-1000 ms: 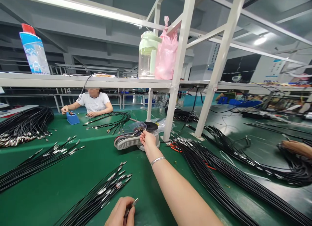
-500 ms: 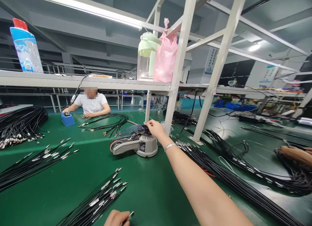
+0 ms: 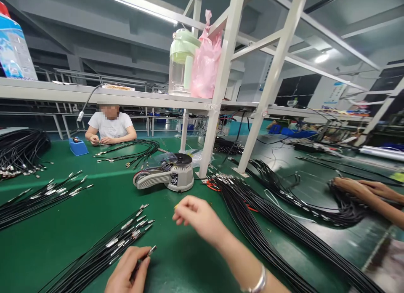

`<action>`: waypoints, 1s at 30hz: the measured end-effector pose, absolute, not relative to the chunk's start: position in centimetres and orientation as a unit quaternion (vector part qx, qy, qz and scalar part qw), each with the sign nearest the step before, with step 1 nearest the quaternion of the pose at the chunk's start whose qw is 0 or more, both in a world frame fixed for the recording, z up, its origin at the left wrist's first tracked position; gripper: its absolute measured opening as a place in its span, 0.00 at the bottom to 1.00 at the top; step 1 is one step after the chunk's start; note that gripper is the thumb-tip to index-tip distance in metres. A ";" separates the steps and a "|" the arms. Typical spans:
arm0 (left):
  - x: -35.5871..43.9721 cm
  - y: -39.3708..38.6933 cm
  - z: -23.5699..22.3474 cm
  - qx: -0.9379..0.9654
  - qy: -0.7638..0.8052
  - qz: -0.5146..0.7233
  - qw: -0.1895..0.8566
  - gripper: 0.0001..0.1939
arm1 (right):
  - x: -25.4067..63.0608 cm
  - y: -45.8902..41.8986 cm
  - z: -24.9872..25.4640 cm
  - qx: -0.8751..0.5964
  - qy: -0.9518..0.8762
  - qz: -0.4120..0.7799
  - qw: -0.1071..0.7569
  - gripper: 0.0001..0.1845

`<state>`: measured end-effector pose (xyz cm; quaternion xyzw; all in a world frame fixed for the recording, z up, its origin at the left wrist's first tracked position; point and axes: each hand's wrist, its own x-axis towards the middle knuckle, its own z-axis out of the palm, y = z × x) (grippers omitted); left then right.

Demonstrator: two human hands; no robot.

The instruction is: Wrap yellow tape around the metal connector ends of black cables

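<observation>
My left hand [image 3: 129, 267] is closed around a black cable, whose metal connector [image 3: 152, 250] sticks out past the thumb and forefinger. Over the green table, my right hand [image 3: 195, 215] pinches a small yellow piece of tape [image 3: 176, 206] at its fingertips. Behind it stands a grey round tape dispenser [image 3: 179, 177] with a black disc on top. Just beyond my left hand lies a bundle of black cables [image 3: 116, 242] with metal ends.
More cable bundles lie at left [image 3: 47, 198] and right [image 3: 252, 217]. A white post [image 3: 217, 99] carries a shelf [image 3: 142, 100] with a jug [image 3: 181, 65] and pink bag [image 3: 206, 61]. A co-worker [image 3: 110, 126] sits opposite; another person's hands [image 3: 362, 187] handle cables at right.
My right hand has come away from the tape dispenser, back toward me, with the yellow piece in its fingertips. My left hand, still on the cable, has risen further into view.
</observation>
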<state>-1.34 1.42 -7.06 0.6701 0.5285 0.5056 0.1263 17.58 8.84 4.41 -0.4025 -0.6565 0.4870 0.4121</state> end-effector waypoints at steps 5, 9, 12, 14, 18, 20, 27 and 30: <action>-1.7 1.1 -5.1 0.649 0.568 0.496 0.104 0.11 | 14.7 6.1 2.0 -0.354 -0.647 0.546 0.397 0.08; -1.0 0.6 -3.9 0.635 0.606 0.458 0.138 0.11 | 14.7 6.2 1.0 -0.352 -0.633 0.562 0.399 0.08; -0.7 -0.1 -3.2 0.614 0.617 0.469 0.153 0.10 | 15.2 5.7 0.1 -0.368 -0.636 0.554 0.392 0.08; -0.6 -0.4 -3.1 0.604 0.618 0.478 0.159 0.09 | 15.4 5.3 -0.4 -0.379 -0.647 0.539 0.382 0.09; -0.7 -0.9 -3.5 0.598 0.610 0.497 0.156 0.08 | 14.9 4.6 -0.8 -0.379 -0.658 0.536 0.369 0.10; -0.7 -1.0 -3.7 0.603 0.599 0.501 0.161 0.07 | 14.4 4.2 -0.8 -0.372 -0.649 0.551 0.371 0.10; -0.2 -1.6 -3.6 0.607 0.575 0.521 0.172 0.07 | 13.3 3.2 -1.2 -0.376 -0.598 0.607 0.365 0.11; 0.0 -1.8 -3.6 0.627 0.564 0.517 0.146 0.09 | 13.3 3.0 -1.2 -0.376 -0.587 0.617 0.364 0.11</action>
